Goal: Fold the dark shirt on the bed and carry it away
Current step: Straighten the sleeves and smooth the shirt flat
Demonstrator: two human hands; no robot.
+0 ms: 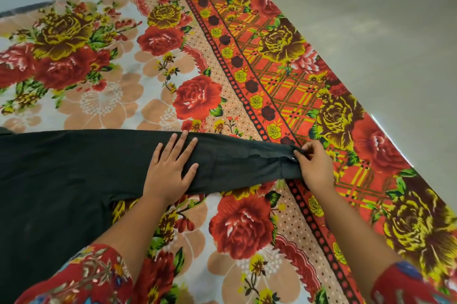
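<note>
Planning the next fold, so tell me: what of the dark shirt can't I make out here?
Head view only.
Dark shirt body: runs off the left edge; collar and other sleeve unseen.
Cuff end: covered by the right hand pinching it.
Sleeve middle: under the flat left hand.

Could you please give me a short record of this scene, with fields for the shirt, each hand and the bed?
garment: dark long-sleeved cloth shirt, spread flat, sleeve stretched rightward
left hand: fingers straight, pressing the sleeve flat
right hand: pinching the buttoned cuff
surface: red and peach floral bedsheet under everything
fold: not yet made
</note>
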